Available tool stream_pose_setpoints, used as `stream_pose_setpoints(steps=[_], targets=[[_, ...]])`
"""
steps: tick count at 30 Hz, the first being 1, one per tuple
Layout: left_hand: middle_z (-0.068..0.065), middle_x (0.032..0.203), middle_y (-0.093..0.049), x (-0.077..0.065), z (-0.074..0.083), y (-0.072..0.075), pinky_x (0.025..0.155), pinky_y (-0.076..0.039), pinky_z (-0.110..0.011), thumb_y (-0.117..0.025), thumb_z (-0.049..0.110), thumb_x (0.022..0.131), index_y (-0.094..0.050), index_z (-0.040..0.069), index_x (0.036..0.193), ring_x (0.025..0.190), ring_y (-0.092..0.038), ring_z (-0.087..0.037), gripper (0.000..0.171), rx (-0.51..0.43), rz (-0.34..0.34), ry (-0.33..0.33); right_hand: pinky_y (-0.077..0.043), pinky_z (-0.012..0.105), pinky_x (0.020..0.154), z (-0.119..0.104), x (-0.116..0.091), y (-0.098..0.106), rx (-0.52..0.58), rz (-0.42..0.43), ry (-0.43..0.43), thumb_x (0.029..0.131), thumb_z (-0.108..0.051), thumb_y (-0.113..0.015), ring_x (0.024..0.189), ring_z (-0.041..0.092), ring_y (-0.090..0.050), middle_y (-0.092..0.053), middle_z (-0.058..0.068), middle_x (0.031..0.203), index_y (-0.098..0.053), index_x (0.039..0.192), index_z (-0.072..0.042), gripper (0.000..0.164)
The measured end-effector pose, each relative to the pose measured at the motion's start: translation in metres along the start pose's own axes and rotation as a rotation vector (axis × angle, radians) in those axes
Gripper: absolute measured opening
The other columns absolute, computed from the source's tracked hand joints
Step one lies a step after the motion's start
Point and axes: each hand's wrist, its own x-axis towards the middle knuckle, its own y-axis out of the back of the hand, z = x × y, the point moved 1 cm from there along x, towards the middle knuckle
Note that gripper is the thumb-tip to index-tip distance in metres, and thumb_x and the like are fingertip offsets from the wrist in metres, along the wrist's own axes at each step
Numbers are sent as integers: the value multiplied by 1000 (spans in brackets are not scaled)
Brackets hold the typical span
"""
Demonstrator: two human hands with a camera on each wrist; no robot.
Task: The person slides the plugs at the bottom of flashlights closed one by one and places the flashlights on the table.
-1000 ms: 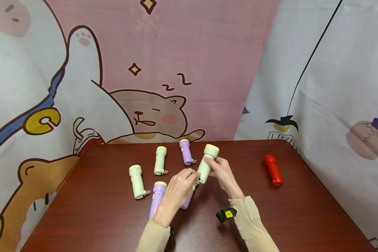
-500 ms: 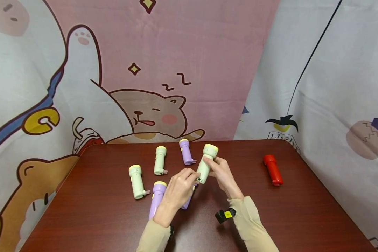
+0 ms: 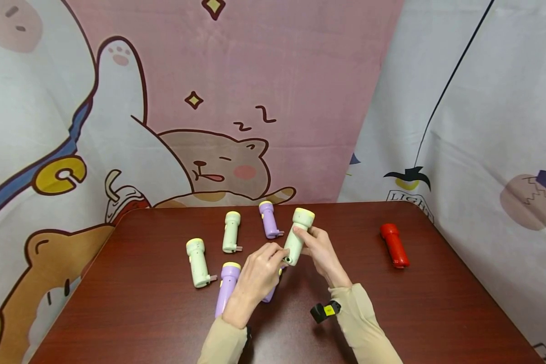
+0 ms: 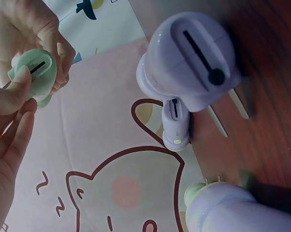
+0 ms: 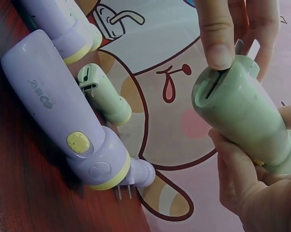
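Note:
A pale green flashlight (image 3: 296, 240) is held up over the table, its head tilted away and to the right. My right hand (image 3: 320, 253) grips its body, thumb on top. At its tail end is my left hand (image 3: 259, 268); in the right wrist view the left thumb (image 5: 220, 53) presses on the slotted tail face. Metal plug prongs (image 5: 253, 49) stick out from that end, beside the left fingers. The left wrist view shows the dark slot (image 4: 37, 67) next to the thumb. Beneath the hands, a purple flashlight (image 3: 269, 294) is partly hidden by the left hand.
Left of the hands lie two pale green flashlights (image 3: 198, 263) and a purple flashlight (image 3: 227, 288) partly behind the left forearm. Another purple flashlight (image 3: 269, 221) is near the back edge. A red flashlight (image 3: 395, 246) lies far right. A patterned cloth (image 3: 318, 101) hangs behind the table.

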Motion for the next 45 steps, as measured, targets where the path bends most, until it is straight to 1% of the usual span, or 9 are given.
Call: stream_pose_setpoints(steps=[5,14,28,34,40,45], targets=[[0,81,-63,-1,1,-1,64,-52,-20,-83,1,63,-71,6,88,73,-61,-11,29,10,6,-6,-57,30,70,0,-1,0,-6,-4,-5,94,-21,-56,75,12,-65,-63,14,96,-54,116,12,40],[0,82,-63,0,3,0,64,-51,-21,-84,2,63,-71,6,90,74,-60,-12,31,21,-7,-2,-57,29,71,1,-1,0,-5,-2,-11,94,-23,-56,75,11,-64,-62,14,97,-53,117,12,42],[0,80,-61,-1,4,-2,61,-49,-20,-84,2,63,-71,5,91,70,-57,-11,31,38,-12,-10,-58,32,70,3,-1,-1,0,18,-25,93,-21,-57,75,13,-65,-62,14,96,-56,114,10,37],[0,80,-60,-1,4,-3,60,-49,-20,-84,2,62,-71,5,90,70,-57,-10,31,31,-8,-12,-58,33,71,4,-1,-1,8,12,-19,93,-21,-57,75,13,-65,-62,14,97,-56,115,10,38],[0,82,-60,-2,4,-4,61,-49,-20,-82,2,64,-70,6,89,72,-57,-11,27,22,-14,-5,-58,33,71,4,-1,-1,10,6,-13,93,-21,-57,76,13,-65,-62,16,98,-56,116,10,38],[0,84,-61,-2,5,-3,62,-50,-20,-81,1,67,-71,5,92,74,-58,-11,27,15,-32,11,-57,32,70,4,-1,-1,24,9,-17,93,-20,-56,75,13,-65,-62,14,96,-55,116,11,38]])
